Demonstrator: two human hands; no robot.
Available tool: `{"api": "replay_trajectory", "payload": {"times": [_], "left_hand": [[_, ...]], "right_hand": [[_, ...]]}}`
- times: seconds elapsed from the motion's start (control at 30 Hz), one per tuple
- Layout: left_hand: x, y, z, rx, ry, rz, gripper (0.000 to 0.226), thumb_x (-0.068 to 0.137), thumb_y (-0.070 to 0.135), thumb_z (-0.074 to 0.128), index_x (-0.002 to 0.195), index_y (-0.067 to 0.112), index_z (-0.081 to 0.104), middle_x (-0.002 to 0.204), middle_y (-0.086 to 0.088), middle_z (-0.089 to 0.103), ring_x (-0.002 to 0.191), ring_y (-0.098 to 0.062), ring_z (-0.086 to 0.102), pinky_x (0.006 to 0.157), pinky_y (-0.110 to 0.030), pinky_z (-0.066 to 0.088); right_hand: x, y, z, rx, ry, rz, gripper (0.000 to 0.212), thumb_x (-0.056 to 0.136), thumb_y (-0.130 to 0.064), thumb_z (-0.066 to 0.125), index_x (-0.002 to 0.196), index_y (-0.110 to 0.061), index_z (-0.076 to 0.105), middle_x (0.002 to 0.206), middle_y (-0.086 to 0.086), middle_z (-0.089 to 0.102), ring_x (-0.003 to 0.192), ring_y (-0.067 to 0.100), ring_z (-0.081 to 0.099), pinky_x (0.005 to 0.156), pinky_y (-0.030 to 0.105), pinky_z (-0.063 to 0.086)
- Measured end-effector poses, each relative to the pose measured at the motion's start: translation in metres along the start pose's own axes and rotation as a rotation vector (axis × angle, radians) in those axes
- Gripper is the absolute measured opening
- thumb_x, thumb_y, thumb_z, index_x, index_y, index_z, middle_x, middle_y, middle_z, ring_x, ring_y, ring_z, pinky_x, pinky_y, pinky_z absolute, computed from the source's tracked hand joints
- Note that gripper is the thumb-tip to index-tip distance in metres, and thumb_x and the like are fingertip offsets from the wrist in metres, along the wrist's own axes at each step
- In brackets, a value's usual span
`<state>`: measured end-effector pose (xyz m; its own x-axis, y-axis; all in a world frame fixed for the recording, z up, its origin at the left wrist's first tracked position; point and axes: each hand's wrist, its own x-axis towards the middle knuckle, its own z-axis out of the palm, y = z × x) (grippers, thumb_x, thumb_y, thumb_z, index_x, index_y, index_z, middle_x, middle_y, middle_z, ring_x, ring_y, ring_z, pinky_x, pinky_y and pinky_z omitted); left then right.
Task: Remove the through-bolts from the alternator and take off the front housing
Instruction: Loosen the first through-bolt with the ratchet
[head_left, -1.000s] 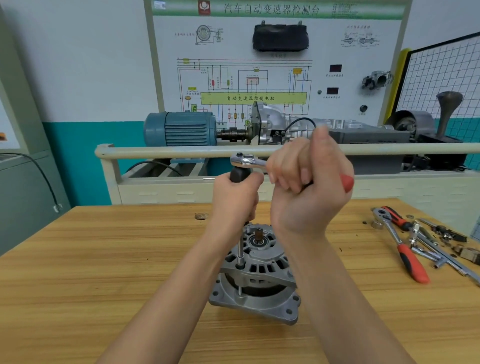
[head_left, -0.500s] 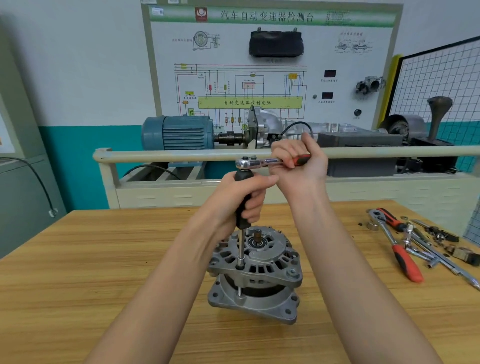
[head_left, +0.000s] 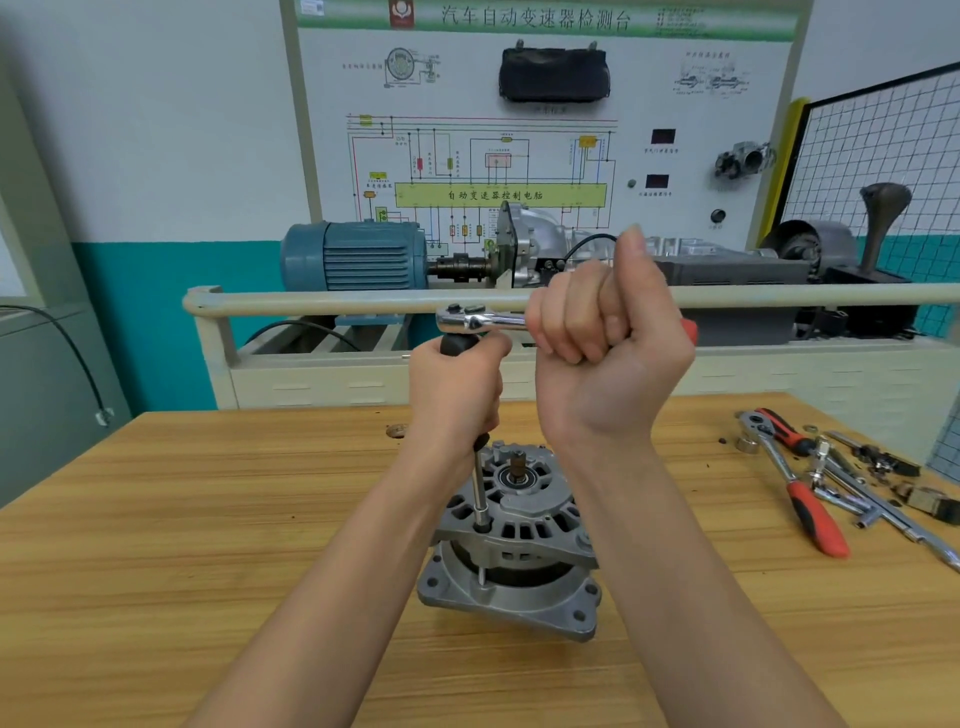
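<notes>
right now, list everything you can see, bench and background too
alternator: one, grey metal, upright on the bench centre
ratchet: one, chrome with red grip, level above the alternator
extension driver: one, black handle and steel shaft, standing on a bolt at the alternator's left rim
wooden bench: one, tan
loose tools: several, chrome and red-handled, bench far right
electric motor: one, blue, on the trainer stand behind
wiring diagram board: one, white, on the wall
wire grid panel: one, black-framed, right
left hand: grips the driver's black handle
right hand: fist round the ratchet handle
</notes>
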<state>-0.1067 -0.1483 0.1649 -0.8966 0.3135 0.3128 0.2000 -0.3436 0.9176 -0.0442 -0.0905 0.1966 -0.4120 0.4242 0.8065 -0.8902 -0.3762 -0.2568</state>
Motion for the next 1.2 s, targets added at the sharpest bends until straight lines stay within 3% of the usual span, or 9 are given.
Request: {"api": "replay_trajectory", "payload": {"times": [0.2,0.37,0.47,0.6,0.73,0.9,1.03,1.2], "left_hand": [[0.003,0.003,-0.017,0.022,-0.302,0.035,0.041,0.082,0.004,0.063,0.049,0.018,0.042,0.04,0.001,0.034,0.034,-0.014,0.027,0.04,-0.02,0.028],[0.01,0.009,-0.01,-0.001,-0.489,-0.03,0.039,0.078,0.012,0.066,0.044,0.019,0.047,0.04,0.0,0.038,0.034,-0.015,0.034,0.04,-0.021,0.034],[0.011,0.008,-0.009,-0.064,-0.529,-0.13,0.045,0.08,0.024,0.06,0.04,0.021,0.037,0.035,0.006,0.027,0.027,-0.006,0.021,0.033,-0.015,0.02],[0.01,0.003,-0.004,-0.014,-0.371,-0.083,0.057,0.092,0.01,0.051,0.041,0.023,0.03,0.036,0.006,0.022,0.029,-0.008,0.015,0.035,-0.013,0.014],[0.008,0.002,0.004,0.011,-0.152,-0.035,0.054,0.09,0.005,0.051,0.045,0.024,0.029,0.037,0.007,0.023,0.032,-0.01,0.014,0.039,-0.015,0.013],[0.006,-0.001,0.007,0.05,0.032,0.016,0.038,0.086,0.003,0.05,0.056,0.018,0.031,0.042,0.004,0.027,0.039,-0.013,0.017,0.038,-0.018,0.016],[0.006,0.0,0.001,0.04,-0.056,0.012,0.04,0.085,0.001,0.055,0.057,0.018,0.032,0.041,0.005,0.026,0.035,-0.012,0.018,0.038,-0.018,0.017],[0.011,0.009,-0.018,-0.059,-0.448,-0.003,0.035,0.078,0.007,0.062,0.049,0.016,0.046,0.043,0.0,0.039,0.036,-0.014,0.033,0.041,-0.021,0.032]], "right_hand": [[0.034,0.006,-0.036,0.497,0.17,0.397,0.053,0.086,-0.019,0.044,0.035,-0.017,0.031,0.031,-0.006,0.023,0.037,0.01,0.008,0.035,0.021,0.018],[0.048,0.022,-0.057,0.73,0.296,0.581,0.054,0.086,-0.015,0.043,0.034,-0.015,0.029,0.029,-0.003,0.023,0.027,0.011,0.017,0.032,0.022,0.021],[0.048,0.021,-0.058,0.705,0.322,0.543,0.052,0.084,-0.013,0.043,0.035,-0.015,0.028,0.03,-0.003,0.022,0.025,0.012,0.023,0.031,0.022,0.021],[0.036,0.006,-0.049,0.583,0.322,0.399,0.055,0.09,-0.014,0.039,0.035,-0.018,0.03,0.031,-0.006,0.021,0.027,0.009,0.02,0.034,0.021,0.018],[0.014,-0.002,-0.024,0.186,0.158,0.138,0.06,0.095,-0.013,0.036,0.035,-0.02,0.033,0.034,-0.007,0.024,0.033,0.008,0.02,0.039,0.024,0.02],[-0.01,0.01,0.003,-0.16,-0.006,-0.209,0.043,0.088,-0.001,0.039,0.05,-0.021,0.042,0.039,-0.007,0.03,0.036,0.01,0.025,0.045,0.023,0.021],[0.002,0.003,-0.008,-0.003,-0.018,-0.05,0.051,0.086,-0.007,0.039,0.037,-0.019,0.04,0.035,-0.008,0.029,0.034,0.008,0.022,0.043,0.023,0.02],[0.029,0.005,-0.036,0.431,0.13,0.327,0.051,0.085,-0.015,0.041,0.035,-0.018,0.034,0.031,-0.006,0.024,0.037,0.011,0.01,0.036,0.021,0.021]]}}
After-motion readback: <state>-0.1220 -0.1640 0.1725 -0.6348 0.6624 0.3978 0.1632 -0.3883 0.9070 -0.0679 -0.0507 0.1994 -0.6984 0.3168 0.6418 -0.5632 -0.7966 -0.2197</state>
